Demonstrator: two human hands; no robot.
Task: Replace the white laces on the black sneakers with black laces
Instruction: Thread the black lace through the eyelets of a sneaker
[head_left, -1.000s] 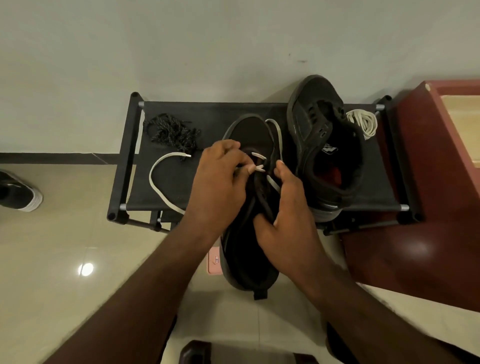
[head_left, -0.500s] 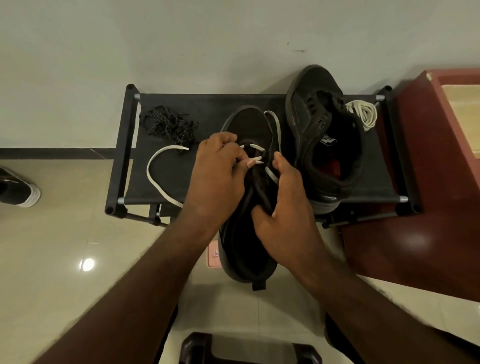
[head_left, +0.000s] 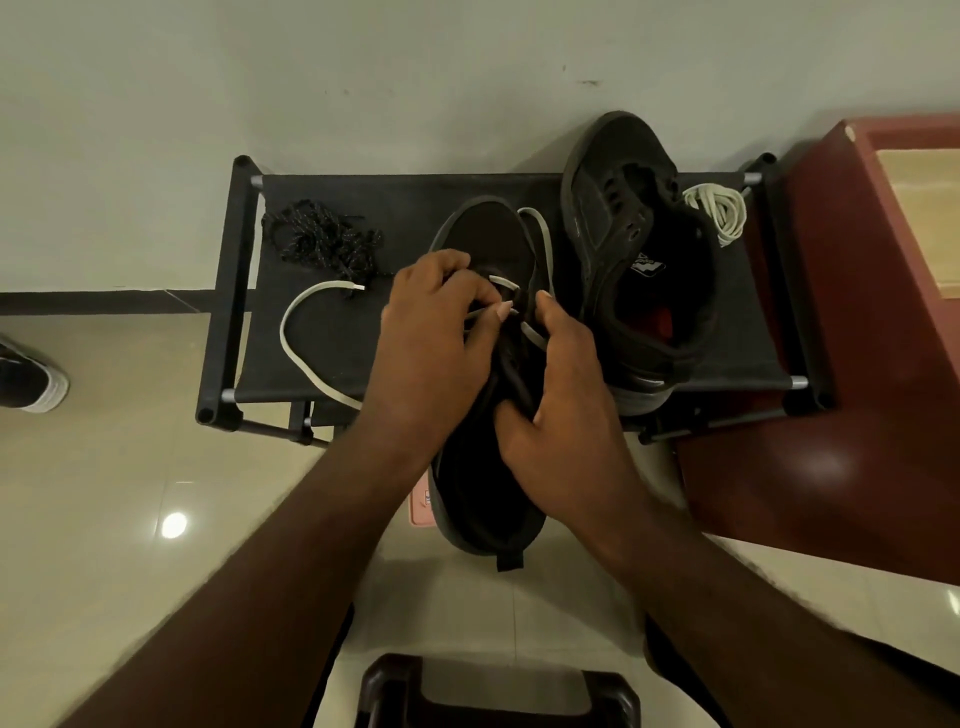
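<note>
Far to the left of both grips a dark shoe with a white sole stands on the floor, cut off by the frame edge. On the shoe rack, up and to the left of the left grip, lies a tangled heap of black laces, probably parked there within reach until the eyelets are free. Just below it the loose end of the white lace curves in a slack loop and runs in under the left grip, whose curled fingers pinch the lace over the lower eyelets, apparently to draw it out. The sneaker sits between the two grips, toe on the rack and heel hanging off its front edge toward the person. The right grip is clenched round the sneaker's side and opening, likely to steady it against the pull. Which eyelet is being worked is hidden under the fingers, and how many rows remain threaded cannot be told. Right of the right grip the second sneaker leans tilted with bare eyelets, and beyond it a coiled white lace rests at the rack's far corner, so that shoe seems already stripped. A red-brown cabinet stands just beside the rack, partly out of frame.
</note>
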